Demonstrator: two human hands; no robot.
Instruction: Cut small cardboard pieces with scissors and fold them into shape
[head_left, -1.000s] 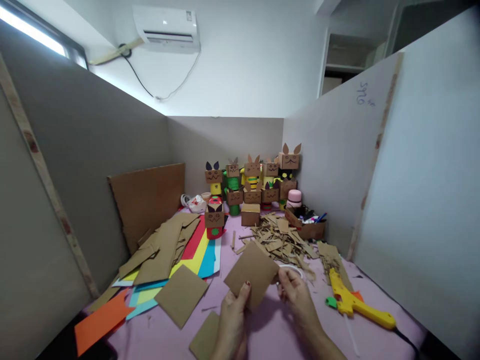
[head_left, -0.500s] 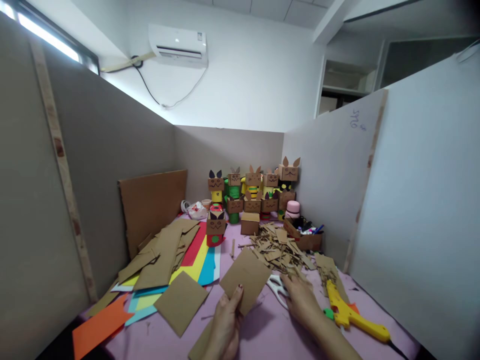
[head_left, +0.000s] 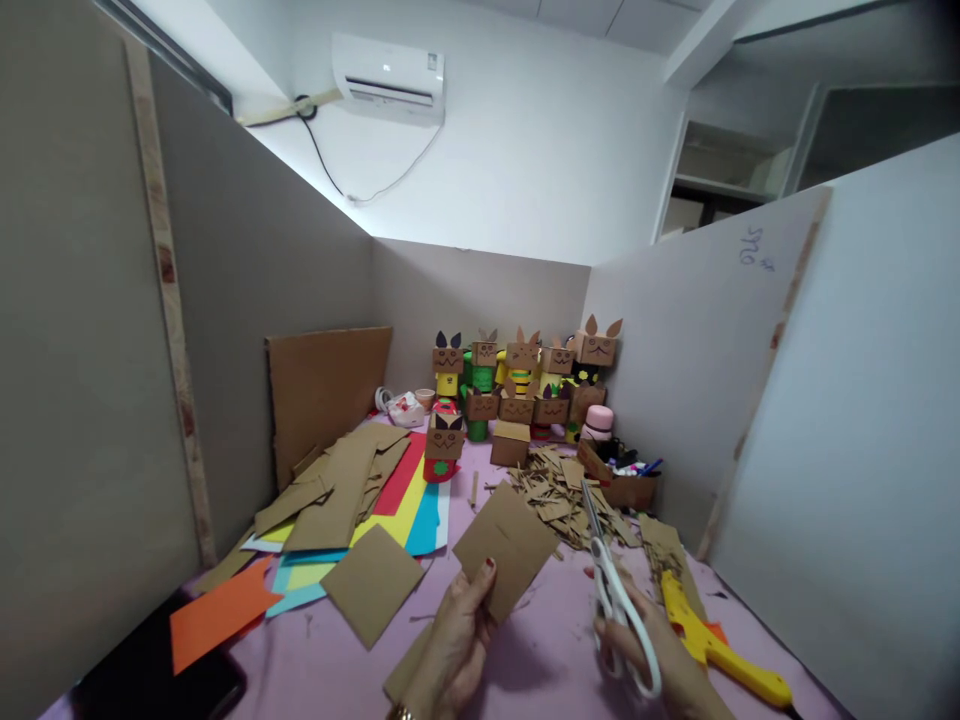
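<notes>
- Pinching a cardboard square [head_left: 506, 540] in the left hand [head_left: 454, 645], thumb on the near corner, held up just ahead of that hand.
- Gripping white-handled scissors [head_left: 609, 590] in the right hand [head_left: 667, 665], closed round the handles, blades together and pointing up beside the square.
- Skirting a yellow glue gun [head_left: 720, 655] just right of the right hand.
- Spotting a blue scrawl [head_left: 752, 245] on the partition [head_left: 675, 380] far beyond the right hand; too small to read.

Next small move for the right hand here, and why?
Probably swing the scissors toward the cardboard square: the right hand grips them with blades pointing away, apart from the square, which the left hand holds up by its near corner.
</notes>
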